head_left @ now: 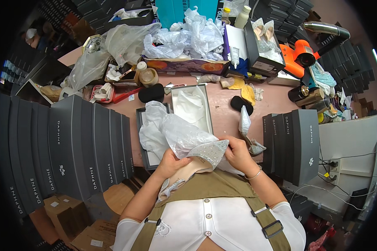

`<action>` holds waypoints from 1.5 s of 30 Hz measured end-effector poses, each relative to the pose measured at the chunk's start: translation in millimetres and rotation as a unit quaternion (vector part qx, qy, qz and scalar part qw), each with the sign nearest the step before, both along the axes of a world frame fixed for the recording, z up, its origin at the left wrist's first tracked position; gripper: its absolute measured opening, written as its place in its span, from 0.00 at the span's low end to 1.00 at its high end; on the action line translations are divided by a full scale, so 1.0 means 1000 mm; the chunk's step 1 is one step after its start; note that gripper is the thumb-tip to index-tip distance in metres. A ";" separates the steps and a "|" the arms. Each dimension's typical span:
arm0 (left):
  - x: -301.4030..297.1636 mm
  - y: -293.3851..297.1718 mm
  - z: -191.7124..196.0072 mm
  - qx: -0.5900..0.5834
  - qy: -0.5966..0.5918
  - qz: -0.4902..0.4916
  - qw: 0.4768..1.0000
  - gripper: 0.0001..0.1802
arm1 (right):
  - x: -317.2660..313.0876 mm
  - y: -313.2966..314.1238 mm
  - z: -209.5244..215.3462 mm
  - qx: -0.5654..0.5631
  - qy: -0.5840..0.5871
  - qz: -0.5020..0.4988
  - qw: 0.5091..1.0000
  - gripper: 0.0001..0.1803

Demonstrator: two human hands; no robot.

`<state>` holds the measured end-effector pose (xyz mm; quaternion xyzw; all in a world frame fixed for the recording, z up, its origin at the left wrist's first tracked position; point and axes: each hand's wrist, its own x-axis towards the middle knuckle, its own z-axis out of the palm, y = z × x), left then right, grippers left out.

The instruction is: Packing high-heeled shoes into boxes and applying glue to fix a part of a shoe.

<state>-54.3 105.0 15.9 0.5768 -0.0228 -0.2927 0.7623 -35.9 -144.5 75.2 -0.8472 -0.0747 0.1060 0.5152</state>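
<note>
Just in front of my apron I hold a pointed, sparkly silver shoe [211, 151], tilted with its toe to the upper right. My left hand [171, 164] is closed round its side near the opening, thumb on top. At the toe, the fingers of my right hand [238, 155] pinch the tip. Crumpled white tissue paper [184, 134] spreads from the shoe over an open grey shoebox [210, 109] with white paper inside. A grey tray-like box part [145, 157] lies beneath the tissue at left. Another shoe [246, 133], partly covered in white wrapping, lies right of my right hand.
Dark grey shoeboxes stand stacked at left [71, 146] and right [302, 146] of the pink table [226, 125]. Behind are a carton of crumpled tissue [184, 65], a box with sparkly shoes [266, 62], an orange heat gun [299, 54], a glass jar [148, 78] and black pads [151, 93].
</note>
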 end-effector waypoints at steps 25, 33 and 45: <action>0.007 -0.003 0.002 0.005 -0.010 0.011 1.000 0.14 | 0.021 -0.009 0.024 -0.004 -0.068 -0.006 0.998 0.09; -0.005 0.005 0.004 0.018 -0.104 0.057 0.993 0.21 | 0.021 -0.011 0.038 0.112 0.004 0.033 0.993 0.10; 0.033 0.009 0.020 0.209 -0.282 -0.043 0.935 0.18 | 0.090 0.017 0.047 0.162 0.031 0.298 0.940 0.35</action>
